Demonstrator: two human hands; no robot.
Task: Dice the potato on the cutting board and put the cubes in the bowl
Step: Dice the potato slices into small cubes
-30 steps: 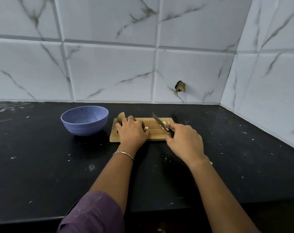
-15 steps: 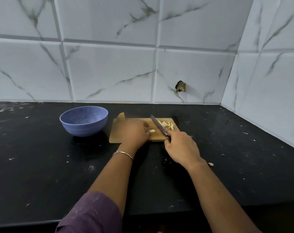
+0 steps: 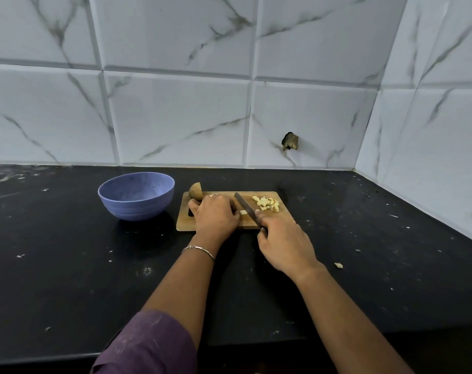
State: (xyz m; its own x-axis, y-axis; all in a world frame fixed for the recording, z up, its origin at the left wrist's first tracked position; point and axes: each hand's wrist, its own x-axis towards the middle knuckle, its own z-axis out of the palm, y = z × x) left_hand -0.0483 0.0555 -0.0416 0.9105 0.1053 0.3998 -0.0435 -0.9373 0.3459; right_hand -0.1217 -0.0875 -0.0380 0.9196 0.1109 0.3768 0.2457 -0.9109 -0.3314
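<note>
Potato cubes (image 3: 266, 205) heap by the far right edge of the cutting board (image 3: 247, 222) — right hand (image 3: 283, 244) grips the knife (image 3: 245, 207); left hand (image 3: 216, 214) curled beside the blade, its hold hidden.

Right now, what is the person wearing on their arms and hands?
The left arm has a purple sleeve with pale smudges, ending near the elbow. A thin silver bracelet circles that wrist, and the left hand wears a ring. The right hand and its arm are bare, with no jewellery showing.
</note>
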